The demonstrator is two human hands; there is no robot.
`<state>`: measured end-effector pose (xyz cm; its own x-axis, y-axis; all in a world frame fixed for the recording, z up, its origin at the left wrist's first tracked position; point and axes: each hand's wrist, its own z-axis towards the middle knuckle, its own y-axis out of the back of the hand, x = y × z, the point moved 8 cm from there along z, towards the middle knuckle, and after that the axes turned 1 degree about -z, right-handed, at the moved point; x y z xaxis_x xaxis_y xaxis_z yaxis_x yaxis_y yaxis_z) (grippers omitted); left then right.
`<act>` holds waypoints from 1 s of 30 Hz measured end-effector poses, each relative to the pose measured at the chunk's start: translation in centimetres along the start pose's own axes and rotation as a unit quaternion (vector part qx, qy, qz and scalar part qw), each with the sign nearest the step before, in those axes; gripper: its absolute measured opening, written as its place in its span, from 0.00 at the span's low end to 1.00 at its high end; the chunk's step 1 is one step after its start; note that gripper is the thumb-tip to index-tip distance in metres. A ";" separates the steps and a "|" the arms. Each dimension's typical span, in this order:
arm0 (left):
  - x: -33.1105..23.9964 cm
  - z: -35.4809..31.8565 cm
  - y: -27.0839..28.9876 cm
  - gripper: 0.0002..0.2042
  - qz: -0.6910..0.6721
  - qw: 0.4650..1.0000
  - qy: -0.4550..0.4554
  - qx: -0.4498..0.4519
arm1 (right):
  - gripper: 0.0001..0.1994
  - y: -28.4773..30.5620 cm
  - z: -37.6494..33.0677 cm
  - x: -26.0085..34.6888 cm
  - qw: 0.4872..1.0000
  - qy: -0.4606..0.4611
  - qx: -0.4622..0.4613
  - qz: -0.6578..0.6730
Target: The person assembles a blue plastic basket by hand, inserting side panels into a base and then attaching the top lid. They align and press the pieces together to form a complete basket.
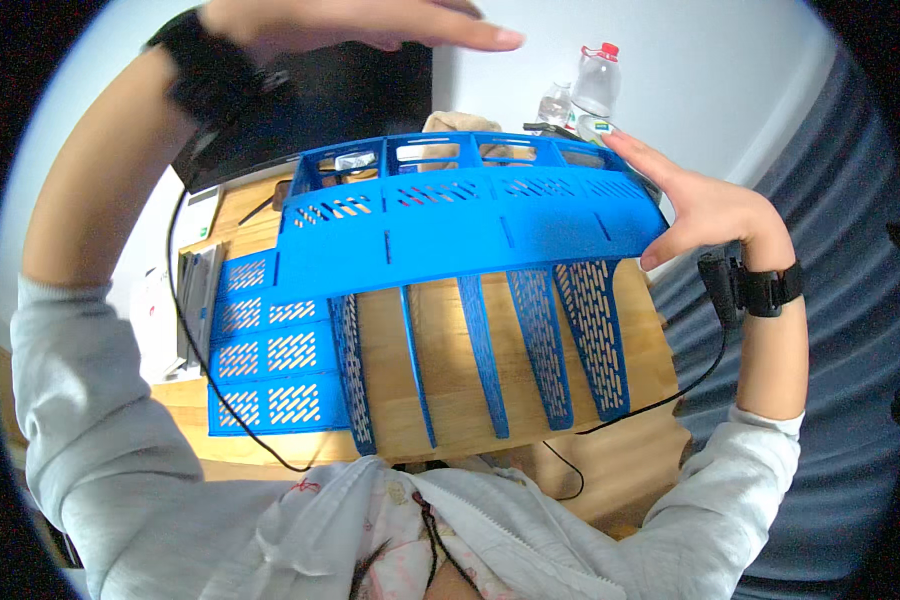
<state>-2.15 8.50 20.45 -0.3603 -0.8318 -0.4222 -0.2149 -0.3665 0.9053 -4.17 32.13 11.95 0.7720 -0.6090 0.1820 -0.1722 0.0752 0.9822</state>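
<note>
A blue plastic file rack stands on the wooden table in front of me. Its slotted dividers point toward me, with wood showing between them. Lower perforated blue panels lie at its left side, adjoining the rack. My right hand spans the rack's right end, thumb at the near edge and fingers at the far top edge. High above the rack's left part, my left hand is raised with fingers stretched out and holds nothing; the top of the picture cuts off part of it.
Behind the rack are a black monitor, a beige cloth and clear bottles, one with a red cap. Papers and books lie at the left of the table. A dark curtain hangs right. Black cables run from both wrist straps.
</note>
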 end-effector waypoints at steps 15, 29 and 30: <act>7.4 -11.4 -9.2 0.62 0.096 0.995 0.026 -0.018 | 0.67 -2.0 4.2 3.9 0.992 0.053 0.115 -0.029; 6.8 -11.4 -8.9 0.56 0.157 0.986 0.001 -0.050 | 0.34 4.5 11.8 11.4 0.980 0.130 0.114 -0.096; 6.8 -11.5 -9.0 0.56 0.158 0.986 0.002 -0.049 | 0.32 4.1 13.9 11.9 0.979 0.116 0.123 -0.115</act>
<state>7.73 1.38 10.00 -0.3907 -0.9128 -0.1187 -0.0034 -0.1275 0.9918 -4.24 14.22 17.50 0.9209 -0.3896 -0.0090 -0.0977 -0.2531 0.9625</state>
